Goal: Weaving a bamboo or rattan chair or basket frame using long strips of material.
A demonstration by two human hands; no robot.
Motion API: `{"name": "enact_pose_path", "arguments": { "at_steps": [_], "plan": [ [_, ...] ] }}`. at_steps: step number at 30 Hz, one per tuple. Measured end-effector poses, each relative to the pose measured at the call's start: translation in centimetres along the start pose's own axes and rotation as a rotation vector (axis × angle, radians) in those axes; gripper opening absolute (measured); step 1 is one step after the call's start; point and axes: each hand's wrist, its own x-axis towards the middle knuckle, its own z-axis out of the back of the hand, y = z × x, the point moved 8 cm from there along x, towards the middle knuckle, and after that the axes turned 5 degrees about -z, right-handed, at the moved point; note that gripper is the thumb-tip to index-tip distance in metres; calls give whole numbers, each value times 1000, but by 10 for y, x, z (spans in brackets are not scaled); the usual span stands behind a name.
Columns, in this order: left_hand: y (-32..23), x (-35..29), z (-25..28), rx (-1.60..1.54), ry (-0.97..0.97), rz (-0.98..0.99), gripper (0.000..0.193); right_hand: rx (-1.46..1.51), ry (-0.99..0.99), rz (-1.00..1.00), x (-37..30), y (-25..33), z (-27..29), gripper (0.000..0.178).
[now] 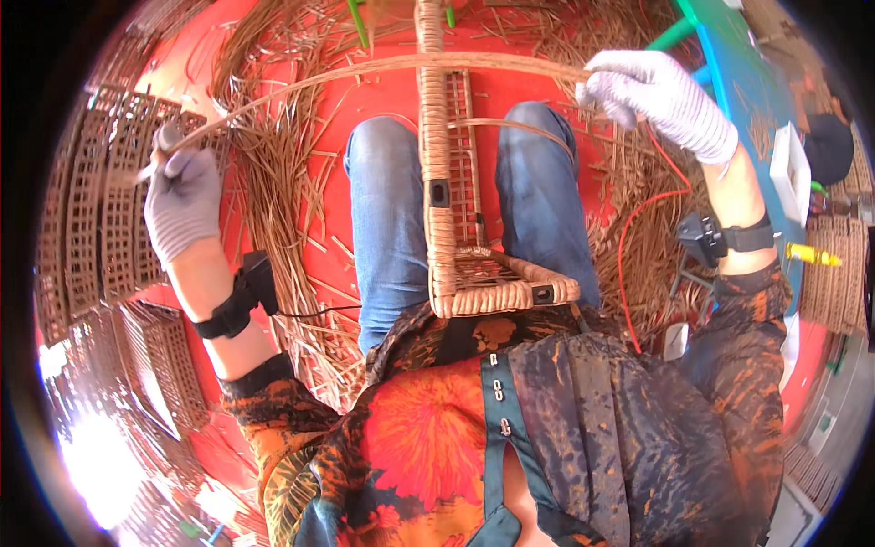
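Observation:
A long brown weaving strip (365,67) bows across the view from one gloved hand to the other. My left hand (185,196), in a pale striped work glove, pinches its left end out to the side. At the upper right my right hand (658,98), gloved alike, grips the other end with bent fingers. Between my knees stands a woven frame (437,164), its bars wrapped in the same kind of strip, its lower corner close to my lap. The held strip passes over the frame's far part; whether it touches is unclear. Another strip (519,125) curves from the frame toward my right knee.
Heaps of loose strips (287,182) cover the red floor (342,100) on both sides. Stacked open-weave panels (109,201) stand at the left. An orange cord (629,219) runs along the right, near a blue table edge (743,91) and a yellow tube-shaped object (814,255).

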Motion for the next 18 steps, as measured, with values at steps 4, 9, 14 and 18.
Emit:
{"name": "enact_pose_path", "arguments": {
  "at_steps": [4, 9, 14, 18],
  "plan": [
    [-25, -11, -14, 108, 7, -5, 14, -88, -66, -27, -21, -22, 25, 27],
    [-39, -17, -13, 62, -167, -71, 12, -189, -240, -131, -47, -49, 46, 26],
    [-26, -10, -14, 85, -178, -5, 18, -175, -367, -78, -65, -72, 52, 25],
    [-12, -11, -26, 145, -110, -55, 20, -504, -589, 199, -81, -41, 39, 23]
  ]
}}
